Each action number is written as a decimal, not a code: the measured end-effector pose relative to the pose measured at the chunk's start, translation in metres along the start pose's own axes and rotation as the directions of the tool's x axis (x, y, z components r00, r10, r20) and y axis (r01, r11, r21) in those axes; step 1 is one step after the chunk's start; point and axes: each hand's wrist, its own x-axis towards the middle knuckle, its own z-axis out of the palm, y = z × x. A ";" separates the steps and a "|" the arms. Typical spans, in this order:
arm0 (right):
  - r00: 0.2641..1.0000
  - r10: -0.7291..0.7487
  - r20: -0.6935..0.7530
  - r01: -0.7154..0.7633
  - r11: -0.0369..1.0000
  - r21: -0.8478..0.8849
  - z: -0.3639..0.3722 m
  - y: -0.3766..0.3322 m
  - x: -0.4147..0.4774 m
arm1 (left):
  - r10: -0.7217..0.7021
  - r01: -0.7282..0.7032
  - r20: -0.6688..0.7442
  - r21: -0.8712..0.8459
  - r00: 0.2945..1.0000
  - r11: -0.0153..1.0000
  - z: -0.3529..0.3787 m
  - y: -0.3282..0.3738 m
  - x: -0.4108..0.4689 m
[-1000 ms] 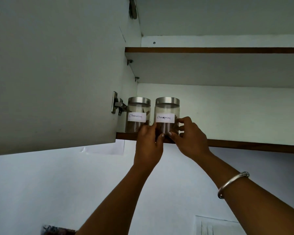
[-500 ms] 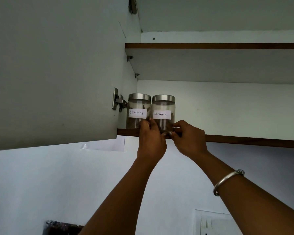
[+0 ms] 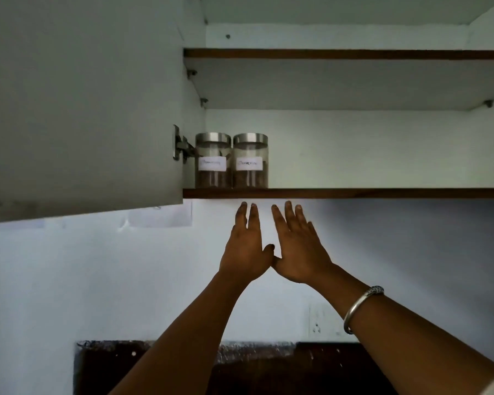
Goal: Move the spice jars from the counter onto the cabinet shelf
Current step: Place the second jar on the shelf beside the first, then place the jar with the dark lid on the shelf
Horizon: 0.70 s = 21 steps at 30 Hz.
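Two glass spice jars with steel lids and white labels stand side by side at the left end of the lower cabinet shelf (image 3: 368,193): the left jar (image 3: 213,161) and the right jar (image 3: 250,161), both holding brown spice. My left hand (image 3: 246,249) and my right hand (image 3: 295,249) hang just below the shelf edge, under the right jar, fingers spread upward and holding nothing. The two thumbs touch. No hand touches a jar.
The open cabinet door (image 3: 80,104) hangs at the left, hinged beside the left jar. An upper shelf (image 3: 345,54) runs above. The lower shelf is bare to the right of the jars. A wall socket (image 3: 317,323) and a dark counter edge (image 3: 254,354) lie below.
Both hands have let go of the right jar and dropped below the shelf edge with fingers open. The right jar now stands close against the left one.
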 end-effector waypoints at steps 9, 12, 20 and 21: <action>0.942 0.236 0.241 -0.230 0.972 -0.052 0.029 0.059 -0.138 | 0.215 -0.181 0.354 -0.127 0.910 0.975 0.093 0.040 -0.093; 0.894 0.312 0.322 -0.298 0.950 -0.093 0.038 0.089 -0.207 | 0.299 -0.221 0.448 -0.219 0.843 0.951 0.133 0.077 -0.141; 0.743 0.452 0.493 -0.376 0.892 -0.252 0.062 0.180 -0.386 | 0.342 -0.146 0.661 -0.335 0.668 0.931 0.227 0.190 -0.265; 0.732 0.466 0.498 -0.392 0.885 -0.252 0.058 0.190 -0.408 | 0.337 -0.126 0.684 -0.341 0.647 0.932 0.236 0.206 -0.281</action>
